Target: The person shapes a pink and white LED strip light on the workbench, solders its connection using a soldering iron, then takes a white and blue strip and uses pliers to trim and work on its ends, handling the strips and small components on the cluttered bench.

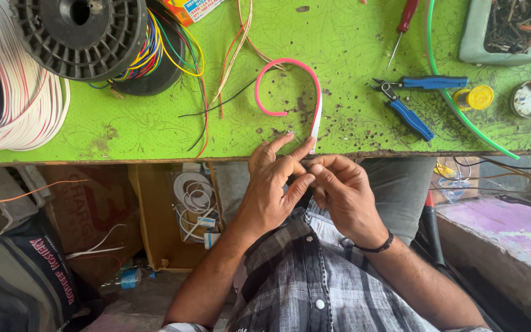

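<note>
A grey-and-black plaid shirt (314, 289) fills the bottom of the head view, closest of all. Just above it the two hands meet at the near edge of the green tabletop (351, 37). The left hand (271, 184) and the right hand (342, 190) have their fingertips pressed together, pinching the lower end of a pink strip (314, 98); the exact grip on its tip is too small to make out. The right wrist wears a dark band (376, 246).

From the hands the strip rises toward 12 o'clock and curls over into a hook lying on the tabletop. At 2 o'clock lie blue-handled pliers (413, 104), with a small yellow spool (477, 97) and a green tube (456, 104) beside them. At 1 o'clock a red-handled screwdriver (404, 24). At 10 o'clock a black reel of multicoloured wire (87, 37), and farther left a coil of white-and-red wire (26, 98).
</note>
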The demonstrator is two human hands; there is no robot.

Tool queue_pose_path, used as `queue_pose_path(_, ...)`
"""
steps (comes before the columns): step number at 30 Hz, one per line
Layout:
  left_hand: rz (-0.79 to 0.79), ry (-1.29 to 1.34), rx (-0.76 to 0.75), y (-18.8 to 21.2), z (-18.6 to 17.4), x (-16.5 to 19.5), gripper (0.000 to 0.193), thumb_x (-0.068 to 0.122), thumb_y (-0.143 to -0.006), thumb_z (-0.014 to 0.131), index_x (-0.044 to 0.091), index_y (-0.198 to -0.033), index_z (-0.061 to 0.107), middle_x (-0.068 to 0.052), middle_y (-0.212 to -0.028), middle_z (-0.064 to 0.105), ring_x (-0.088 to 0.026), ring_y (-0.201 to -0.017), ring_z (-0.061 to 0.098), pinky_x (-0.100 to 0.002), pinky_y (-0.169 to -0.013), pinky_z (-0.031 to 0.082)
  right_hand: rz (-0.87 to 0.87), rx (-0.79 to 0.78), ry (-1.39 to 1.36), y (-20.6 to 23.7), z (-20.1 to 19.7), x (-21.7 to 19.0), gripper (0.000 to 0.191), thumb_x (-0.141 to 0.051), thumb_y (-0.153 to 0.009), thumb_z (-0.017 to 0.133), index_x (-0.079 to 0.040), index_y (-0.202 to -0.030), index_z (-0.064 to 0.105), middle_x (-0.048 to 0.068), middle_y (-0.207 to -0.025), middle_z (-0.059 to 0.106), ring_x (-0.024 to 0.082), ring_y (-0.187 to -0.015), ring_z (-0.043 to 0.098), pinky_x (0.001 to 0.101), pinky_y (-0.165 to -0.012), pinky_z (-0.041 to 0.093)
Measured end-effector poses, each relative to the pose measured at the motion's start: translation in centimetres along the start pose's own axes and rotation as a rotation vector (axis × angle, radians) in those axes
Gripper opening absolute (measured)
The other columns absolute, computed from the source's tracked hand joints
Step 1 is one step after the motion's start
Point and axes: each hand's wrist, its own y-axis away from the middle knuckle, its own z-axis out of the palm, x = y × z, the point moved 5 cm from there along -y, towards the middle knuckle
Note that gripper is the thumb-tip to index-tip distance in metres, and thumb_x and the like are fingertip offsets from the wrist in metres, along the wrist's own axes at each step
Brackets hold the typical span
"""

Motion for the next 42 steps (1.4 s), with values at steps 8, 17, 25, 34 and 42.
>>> queue_pose_path(8, 0.002, -0.057, 0.065, 0.2, 0.8, -0.5, 0.019, 0.025, -0.1, 0.068, 0.008, -0.095, 0.063, -0.007, -0.145, 0.065, -0.035, -0.144, 0.049, -0.055, -0.12, 0.026, -0.076, 0.106, 0.008, -0.1, -0.4, -0.1, 0.018, -0.007, -0.097, 0.071, 0.005, -0.111, 0.068, 0.01, -0.091, 0.075, 0.012, -0.069, 0.069, 0.0272, -0.06, 0.057)
queue_pose_path(17, 0.0, -0.064, 0.085, 0.0, 0.9, -0.3, 0.021, 0.02, -0.095, 0.069, 0.003, -0.108, 0.065, -0.004, -0.121, 0.071, -0.036, -0.138, 0.052, -0.056, -0.117, 0.027, -0.129, 0.124, 0.139, -0.2, -1.3, 0.4, 0.015, -0.006, -0.099, 0.071, 0.004, -0.111, 0.071, 0.007, -0.086, 0.073, 0.01, -0.067, 0.066, 0.0258, -0.058, 0.055)
queue_pose_path(25, -0.01, -0.064, 0.087, -0.4, 0.5, -0.1, 0.043, 0.019, -0.097, 0.069, 0.003, -0.136, 0.064, 0.002, -0.085, 0.07, -0.03, -0.136, 0.054, -0.052, -0.117, 0.027, -0.141, 0.127, 0.185, -0.3, -0.9, -0.5, 0.019, -0.007, -0.101, 0.068, 0.003, -0.116, 0.072, 0.007, -0.083, 0.072, 0.009, -0.067, 0.066, 0.0256, -0.058, 0.054)
queue_pose_path(34, -0.058, -0.064, 0.124, -1.7, 0.1, 0.1, 0.045, 0.013, -0.089, 0.075, 0.008, -0.133, 0.068, 0.006, -0.082, 0.07, -0.024, -0.124, 0.058, -0.046, -0.114, 0.031, -0.644, 0.146, 1.148, 1.6, 1.3, -5.4, 0.017, -0.004, -0.097, 0.075, 0.0, -0.113, 0.071, 0.008, -0.092, 0.069, 0.017, -0.076, 0.066, 0.0284, -0.066, 0.053)
queue_pose_path(42, -0.023, -0.033, 0.081, -1.8, -0.3, 1.0, 0.019, 0.014, -0.088, 0.074, 0.011, -0.105, 0.067, -0.001, -0.106, 0.077, -0.029, -0.128, 0.056, -0.048, -0.111, 0.03, -1.0, 0.067, 1.424, 1.8, 3.3, -5.4, 0.031, 0.001, -0.084, 0.082, -0.003, -0.112, 0.071, 0.01, -0.101, 0.068, 0.024, -0.083, 0.068, 0.0363, -0.071, 0.053)
